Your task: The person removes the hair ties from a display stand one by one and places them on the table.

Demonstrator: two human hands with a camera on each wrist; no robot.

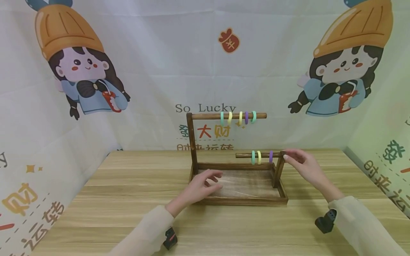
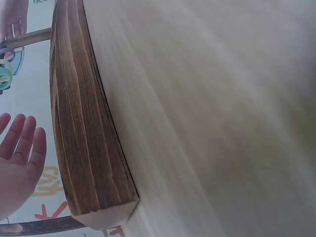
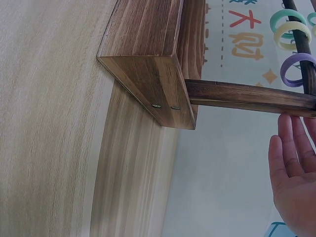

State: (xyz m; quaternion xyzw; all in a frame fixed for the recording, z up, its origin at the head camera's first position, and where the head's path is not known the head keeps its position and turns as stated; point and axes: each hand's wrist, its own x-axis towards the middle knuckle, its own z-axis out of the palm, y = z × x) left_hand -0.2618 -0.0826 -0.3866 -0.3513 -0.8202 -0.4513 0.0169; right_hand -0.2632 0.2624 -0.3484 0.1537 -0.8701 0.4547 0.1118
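Note:
A dark wooden rack with a tray base [image 1: 237, 201] stands on the table. Its taller left post [image 1: 192, 142] carries an upper bar [image 1: 205, 116], and several green, yellow and purple rings hang there. From the shorter right post [image 1: 278, 172], a lower bar [image 1: 243, 155] points left with a green ring [image 1: 253, 157], a yellow ring [image 1: 259, 157] and a purple ring [image 1: 271, 156]. My right hand [image 1: 304, 165] touches the top of the short post with its fingertips, fingers fairly straight in the right wrist view. Over the tray's left part, my left hand [image 1: 201, 186] holds nothing, fingers loosely bent.
The wood-grain table [image 1: 128, 199] extends around the rack on every side. Behind it hangs a printed cloth backdrop [image 1: 153, 64] with cartoon figures and lettering, and more cloth encloses both sides. A dark wrist camera shows beneath each sleeve [image 1: 358, 217].

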